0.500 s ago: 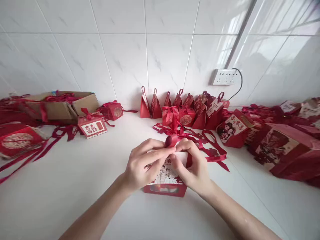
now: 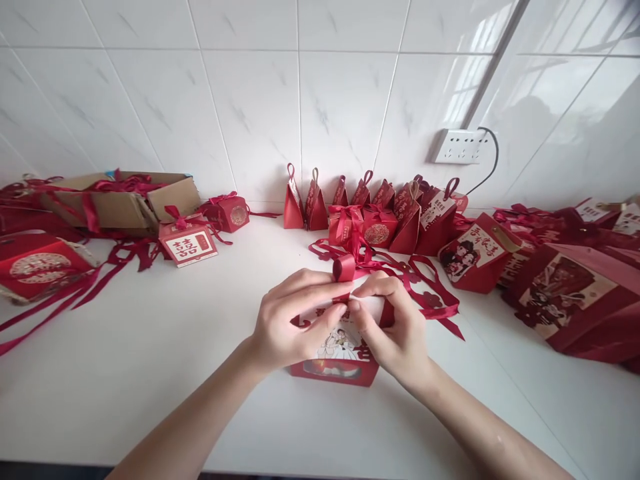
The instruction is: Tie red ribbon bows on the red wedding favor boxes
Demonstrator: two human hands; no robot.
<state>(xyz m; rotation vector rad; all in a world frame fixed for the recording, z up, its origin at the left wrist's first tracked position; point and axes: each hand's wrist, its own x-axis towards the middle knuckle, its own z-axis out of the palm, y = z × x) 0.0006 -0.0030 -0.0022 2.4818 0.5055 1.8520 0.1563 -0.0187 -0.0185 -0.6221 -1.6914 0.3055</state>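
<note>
A red and white gift box (image 2: 345,340) with a printed couple and a clear window low on its front stands upright on the table before me. From its top rises a loop of red ribbon (image 2: 344,268). My left hand (image 2: 295,320) is closed at the upper left of the box, thumb and fingers pinching the base of the loop. On the other side my right hand (image 2: 393,327) pinches the box's top edge beside the ribbon, thumb in front. The fingers cover part of the top edge.
Several red gift boxes (image 2: 407,217) stand along the tiled wall, loose ribbons (image 2: 435,293) in front. At left are a cardboard box (image 2: 117,210) of ribbons and a red box with a white label (image 2: 193,248). Larger red boxes (image 2: 575,300) crowd the right. A socket strip (image 2: 457,147) is on the wall.
The view has shifted slightly, bringing the table's front edge into sight. Both hands stay at the box top; my left fingers have settled lower around the loop's base, and the loop stands more exposed.
</note>
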